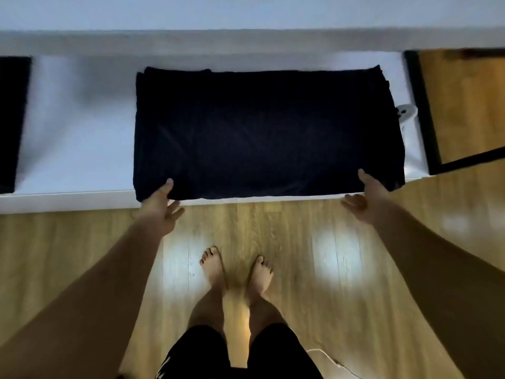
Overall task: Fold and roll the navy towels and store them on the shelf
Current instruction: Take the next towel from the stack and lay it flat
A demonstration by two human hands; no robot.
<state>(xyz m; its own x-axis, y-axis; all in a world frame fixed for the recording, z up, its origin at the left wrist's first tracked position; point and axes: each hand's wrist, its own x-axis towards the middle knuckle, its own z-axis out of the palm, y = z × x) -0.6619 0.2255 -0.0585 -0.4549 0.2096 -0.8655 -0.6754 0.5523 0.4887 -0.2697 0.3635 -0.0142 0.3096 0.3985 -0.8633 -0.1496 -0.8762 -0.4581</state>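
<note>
A navy towel (262, 132) lies flat and folded in a wide rectangle on a white surface (79, 138), its near edge at the surface's front rim. My left hand (161, 206) has its thumb on top of the towel's near left corner and its fingers spread below the rim. At the near right corner my right hand (363, 198) is placed the same way, thumb on the cloth and fingers apart underneath. Whether either hand pinches the cloth is unclear. A second dark towel (12, 124) lies at the far left, cut off by the frame.
A black-framed mirror (426, 113) leans at the right end of the white surface, with a small white object (407, 112) beside the towel. Below is a wooden floor (273, 242) with my bare feet (237, 272) and a thin white cable (328, 356).
</note>
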